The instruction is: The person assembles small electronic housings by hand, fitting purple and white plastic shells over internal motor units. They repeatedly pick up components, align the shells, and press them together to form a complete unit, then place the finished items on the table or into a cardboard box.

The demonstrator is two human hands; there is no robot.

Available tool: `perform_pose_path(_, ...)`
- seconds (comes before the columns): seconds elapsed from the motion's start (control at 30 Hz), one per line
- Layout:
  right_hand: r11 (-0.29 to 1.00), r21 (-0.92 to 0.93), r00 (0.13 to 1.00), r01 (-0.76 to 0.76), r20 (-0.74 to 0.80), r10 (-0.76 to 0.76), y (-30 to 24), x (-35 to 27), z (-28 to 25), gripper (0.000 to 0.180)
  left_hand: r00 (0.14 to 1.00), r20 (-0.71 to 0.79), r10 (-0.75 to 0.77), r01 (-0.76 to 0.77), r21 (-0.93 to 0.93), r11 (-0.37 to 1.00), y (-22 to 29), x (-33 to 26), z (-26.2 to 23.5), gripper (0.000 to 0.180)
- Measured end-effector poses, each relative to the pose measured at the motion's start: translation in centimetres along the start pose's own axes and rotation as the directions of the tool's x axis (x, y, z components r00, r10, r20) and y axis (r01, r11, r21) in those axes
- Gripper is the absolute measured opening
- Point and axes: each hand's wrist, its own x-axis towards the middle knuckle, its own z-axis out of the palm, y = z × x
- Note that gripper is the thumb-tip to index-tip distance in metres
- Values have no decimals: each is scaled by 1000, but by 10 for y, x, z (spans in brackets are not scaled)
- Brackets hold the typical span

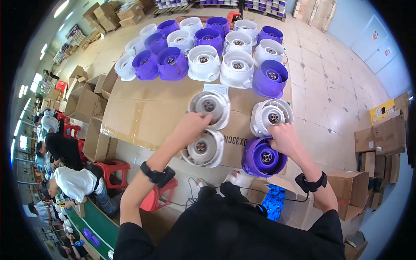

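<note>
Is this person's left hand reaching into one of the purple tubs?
No, the left hand is at a white tub, with its fingertips reaching inside the rim.

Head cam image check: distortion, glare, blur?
Head view: strong fisheye, cardboard tabletop edges bowed, corners black. Head view: ceiling lights at upper left blown out to white. Head view: left hand and the white housing at its fingertips look slightly soft, possibly motion blur; the purple housing by the right hand looks crisper.

Fisheye on head — facing down, forward — cardboard surface [125, 117] near.
</note>
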Motion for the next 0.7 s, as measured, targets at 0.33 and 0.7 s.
perform_pose_path(0.33, 998, -53, 1000, 19, 15, -18, -8, 4, 0, 10, 994, 57, -92, 92, -3, 996, -1, -9, 1, 11)
perform_pose_path(0.7, 997, 75, 997, 9, -75, -4, 10, -28, -13, 29, 962, -155, -227, 202, -160, 966, 15, -82, -57, 21)
